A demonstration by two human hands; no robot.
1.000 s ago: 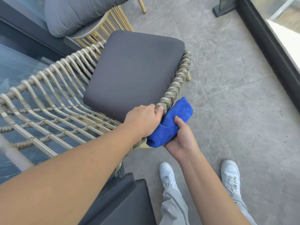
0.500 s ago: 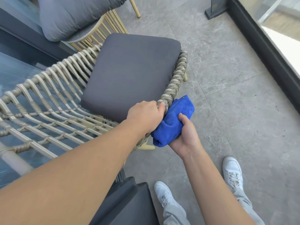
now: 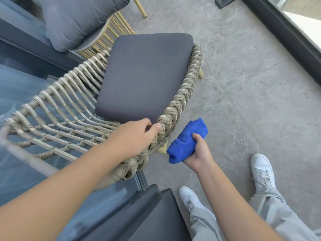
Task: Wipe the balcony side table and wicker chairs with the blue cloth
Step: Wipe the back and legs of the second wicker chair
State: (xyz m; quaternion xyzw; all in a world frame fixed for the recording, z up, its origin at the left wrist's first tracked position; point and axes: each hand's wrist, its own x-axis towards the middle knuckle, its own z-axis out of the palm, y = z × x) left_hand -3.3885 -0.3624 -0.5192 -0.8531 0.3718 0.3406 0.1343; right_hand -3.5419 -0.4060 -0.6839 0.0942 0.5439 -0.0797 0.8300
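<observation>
Blue cloth [image 3: 186,142], bunched into a thick wad, sits in the right hand [image 3: 199,153]; fingers closed around its lower end, thumb [image 3: 197,136] across the front. Cloth is held just off the chair's woven armrest, beside it and not touching, above the grey tiled floor [image 3: 243,75]. Left hand [image 3: 133,138] lies on the near wicker chair [image 3: 182,94] at the curve where armrest meets back, fingers curled over the braided rim, thumb pressed along the weave. Dark grey seat cushion [image 3: 145,75] fills the chair seat, just beyond the left hand. A second chair [image 3: 111,32] with a lighter grey cushion [image 3: 76,20] stands behind it, top left. White shoes [image 3: 262,169] and grey trousers at bottom right.
</observation>
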